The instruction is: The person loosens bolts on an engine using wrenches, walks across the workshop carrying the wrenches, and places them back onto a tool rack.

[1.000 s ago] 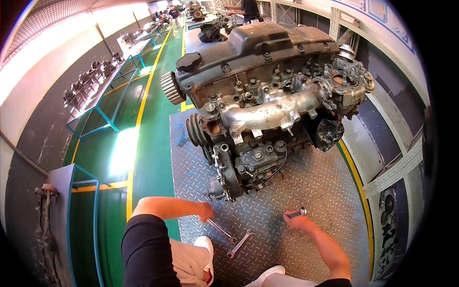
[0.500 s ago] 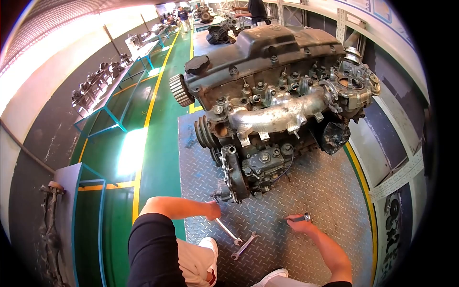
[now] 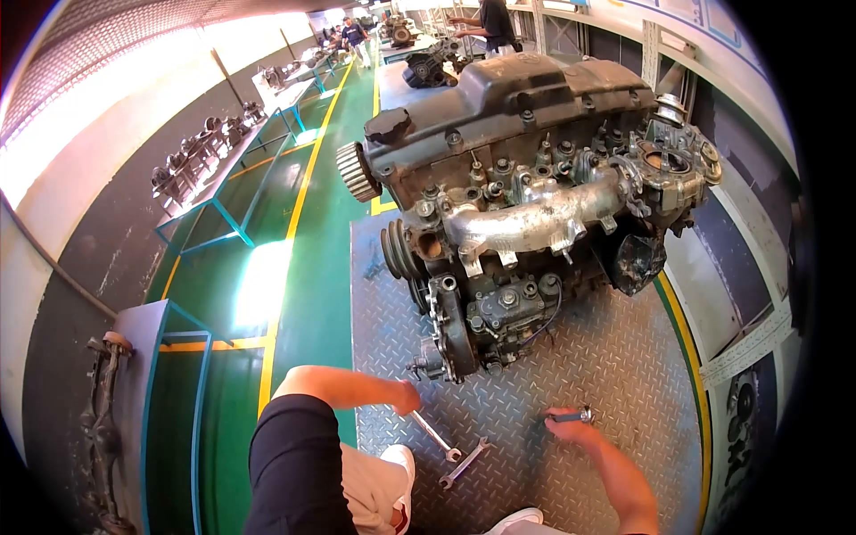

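Note:
My left hand (image 3: 406, 398) is closed around the upper end of a silver wrench (image 3: 434, 434), whose open jaw points down toward the plate. Just right of that jaw, a double open-ended wrench (image 3: 465, 464) lies on the diamond-plate surface (image 3: 615, 357). My right hand (image 3: 566, 429) grips a short dark-handled tool (image 3: 569, 416) with a round metal end; its exact kind is unclear. Beyond both hands stands a large engine (image 3: 526, 196), with a silver manifold (image 3: 539, 217) and a pump-like unit (image 3: 513, 305) on the near side. Neither hand touches the engine.
At left, a blue-framed bench (image 3: 160, 312) carries a rusty shaft-like part (image 3: 105, 428); another bench (image 3: 209, 183) holds several metal parts. White metal shelving (image 3: 744, 348) runs along the right. Two people (image 3: 496, 25) (image 3: 355, 36) stand farther back. My shoes are below the hands.
The view has shifted, so most of the scene sits slightly farther right. My right hand's tool has turned a little toward level. Both hands keep their holds; the loose wrench stays on the plate.

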A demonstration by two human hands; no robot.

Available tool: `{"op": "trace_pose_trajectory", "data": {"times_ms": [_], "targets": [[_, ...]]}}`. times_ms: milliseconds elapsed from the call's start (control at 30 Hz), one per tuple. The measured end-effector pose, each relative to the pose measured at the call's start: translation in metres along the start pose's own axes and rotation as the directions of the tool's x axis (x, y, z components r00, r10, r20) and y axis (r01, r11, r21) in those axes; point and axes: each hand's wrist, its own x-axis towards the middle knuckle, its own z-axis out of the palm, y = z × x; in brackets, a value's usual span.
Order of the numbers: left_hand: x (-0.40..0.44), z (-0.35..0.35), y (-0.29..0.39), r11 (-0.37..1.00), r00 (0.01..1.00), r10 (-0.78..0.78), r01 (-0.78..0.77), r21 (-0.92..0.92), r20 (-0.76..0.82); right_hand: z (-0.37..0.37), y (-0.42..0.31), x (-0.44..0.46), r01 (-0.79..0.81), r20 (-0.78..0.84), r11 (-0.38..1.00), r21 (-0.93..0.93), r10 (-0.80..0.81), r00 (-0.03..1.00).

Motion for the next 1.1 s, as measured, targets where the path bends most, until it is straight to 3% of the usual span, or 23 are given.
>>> {"op": "trace_pose_trajectory", "data": {"times_ms": [267,367,700,867,1100], "targets": [[-0.008,-0.012,0.004,1.000,0.995,-0.007,0.006,0.005,0.095,-0.012,-0.017,-0.004,0.104,-0.006,0.994,0.031,-0.104,0.995],[-0.005,-0.009,0.001,0.999,1.000,-0.001,0.001,0.037,0.007,-0.004,-0.004,0.003,0.107,0.007,0.993,0.058,-0.107,0.994],[0.002,-0.006,-0.002,0.998,0.999,-0.007,0.004,0.068,0.041,-0.004,-0.005,0.005,0.116,0.037,0.993,0.034,-0.117,0.992],[-0.001,-0.006,-0.001,0.997,0.998,-0.015,0.011,0.073,0.062,-0.015,-0.018,-0.002,0.045,0.096,0.997,0.056,-0.051,0.994],[0.014,0.006,-0.008,0.997,1.000,-0.008,0.006,0.083,0.027,-0.006,-0.002,0.003,0.104,0.072,0.994,0.022,-0.105,0.992]]}}
